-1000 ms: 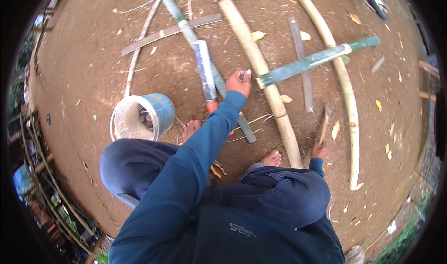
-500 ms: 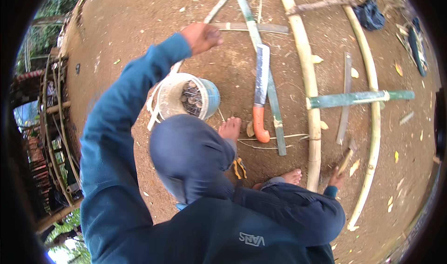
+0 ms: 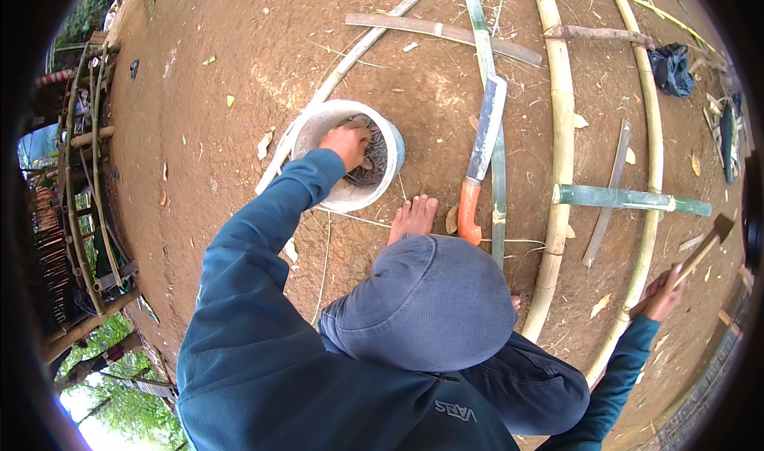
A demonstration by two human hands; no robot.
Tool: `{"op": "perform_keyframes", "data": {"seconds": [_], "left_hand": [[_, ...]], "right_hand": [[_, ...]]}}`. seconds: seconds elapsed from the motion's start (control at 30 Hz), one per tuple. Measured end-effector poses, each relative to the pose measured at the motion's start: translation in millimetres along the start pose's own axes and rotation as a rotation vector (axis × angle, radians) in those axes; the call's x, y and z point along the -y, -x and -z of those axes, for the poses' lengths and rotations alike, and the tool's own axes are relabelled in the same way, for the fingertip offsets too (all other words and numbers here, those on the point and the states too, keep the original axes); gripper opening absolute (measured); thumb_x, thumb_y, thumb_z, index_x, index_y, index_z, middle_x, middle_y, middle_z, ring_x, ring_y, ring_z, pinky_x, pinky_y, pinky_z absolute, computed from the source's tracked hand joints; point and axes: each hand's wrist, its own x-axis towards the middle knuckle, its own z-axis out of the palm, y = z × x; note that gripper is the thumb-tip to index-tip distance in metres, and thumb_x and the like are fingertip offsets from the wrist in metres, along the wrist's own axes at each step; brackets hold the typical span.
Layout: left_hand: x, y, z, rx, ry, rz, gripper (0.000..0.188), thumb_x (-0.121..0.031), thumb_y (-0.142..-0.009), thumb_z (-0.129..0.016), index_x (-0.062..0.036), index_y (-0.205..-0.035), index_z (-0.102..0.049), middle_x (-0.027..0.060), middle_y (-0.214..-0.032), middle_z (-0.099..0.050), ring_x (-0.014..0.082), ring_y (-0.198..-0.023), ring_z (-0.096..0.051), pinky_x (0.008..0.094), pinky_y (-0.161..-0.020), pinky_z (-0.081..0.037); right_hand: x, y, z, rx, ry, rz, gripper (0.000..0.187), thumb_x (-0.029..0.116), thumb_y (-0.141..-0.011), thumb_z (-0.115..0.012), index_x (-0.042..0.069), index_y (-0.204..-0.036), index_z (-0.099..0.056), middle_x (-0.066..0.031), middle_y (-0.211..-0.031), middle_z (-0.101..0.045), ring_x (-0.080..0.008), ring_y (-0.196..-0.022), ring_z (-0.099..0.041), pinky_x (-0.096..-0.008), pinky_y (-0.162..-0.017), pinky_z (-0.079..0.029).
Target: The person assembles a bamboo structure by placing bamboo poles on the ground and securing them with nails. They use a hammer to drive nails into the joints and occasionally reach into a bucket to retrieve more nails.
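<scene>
A white bucket [image 3: 312, 125] with a bluish outer side stands on the ground, with thin metal nails [image 3: 374, 169] and some rounder bits inside. My left hand [image 3: 347, 144] is down inside it, fingers curled and bent toward the nails; the fingertips are partly hidden, so what they grip cannot be made out. Out to the right, my right hand [image 3: 665, 293] is closed around the wooden handle of a hammer [image 3: 700, 248], its head pointing up and away from me. The hammer is held raised beside the bamboo poles.
A machete [image 3: 488, 129] with an orange handle lies across a green bamboo strip [image 3: 499, 188]. Two long bamboo poles [image 3: 562, 133] run away from me, bridged by a green bamboo crosspiece [image 3: 613, 197]. A black plastic bag [image 3: 672, 71] lies at the far right. My bare foot [image 3: 415, 215] is beside the bucket.
My left hand has come down from above the ground beyond the bucket into it. My right hand has moved outward to the right with the hammer, and the view has shifted.
</scene>
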Motion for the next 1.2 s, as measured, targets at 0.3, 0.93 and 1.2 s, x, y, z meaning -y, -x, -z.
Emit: {"op": "perform_keyframes", "data": {"seconds": [0.3, 0.93, 1.2], "left_hand": [[10.7, 2.2, 4.0, 0.103, -0.017, 0.051, 0.009, -0.012, -0.077, -0.059, -0.0054, -0.081, -0.063, 0.0183, -0.088, -0.064, 0.0378, -0.083, -0.061, 0.0451, -0.074, -0.048], [-26.2, -28.5, -2.1, 0.506, -0.397, -0.004, 0.043, -0.019, -0.068, -0.069, -0.0017, -0.107, -0.06, 0.0178, -0.11, -0.061, 0.0311, -0.105, -0.058, 0.0417, -0.083, -0.049], [31.3, -14.7, 24.3, 0.64, -0.338, -0.064, 0.041, -0.034, -0.07, -0.071, -0.003, -0.097, -0.063, 0.0186, -0.088, -0.065, 0.0323, -0.085, -0.064, 0.0405, -0.08, -0.051]], "right_hand": [[104.2, -3.2, -105.0, 0.279, -0.236, 0.138, 0.034, 0.034, -0.094, -0.05, 0.001, -0.104, -0.049, 0.002, -0.065, -0.036, -0.0037, -0.047, -0.034, -0.019, -0.041, -0.027], [123.7, 24.6, -144.1, 0.295, -0.134, 0.16, 0.03, 0.035, -0.094, -0.05, 0.006, -0.1, -0.052, 0.0058, -0.058, -0.036, -0.0028, -0.042, -0.034, -0.0197, -0.035, -0.027], [138.1, 37.4, -170.7, 0.333, -0.214, 0.01, 0.025, 0.031, -0.092, -0.055, 0.008, -0.1, -0.051, 0.007, -0.056, -0.037, -0.0024, -0.039, -0.033, -0.0189, -0.034, -0.026]]}}
